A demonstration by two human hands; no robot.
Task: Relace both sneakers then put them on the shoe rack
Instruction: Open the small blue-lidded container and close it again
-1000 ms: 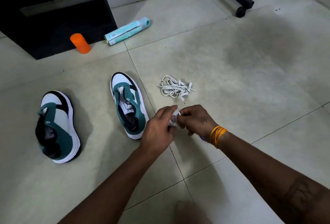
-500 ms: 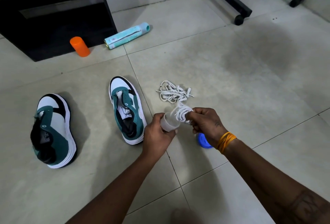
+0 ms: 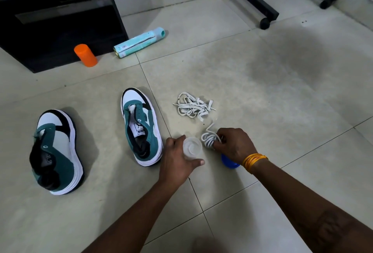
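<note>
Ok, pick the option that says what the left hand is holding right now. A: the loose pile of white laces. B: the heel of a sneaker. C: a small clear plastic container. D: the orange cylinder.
C: the left hand grips a small clear container, while the right hand pinches a coiled white lace beside it.

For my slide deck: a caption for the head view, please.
Left hand holds clear cup; right hand grips coiled lace beside unlaced sneakers.
</note>
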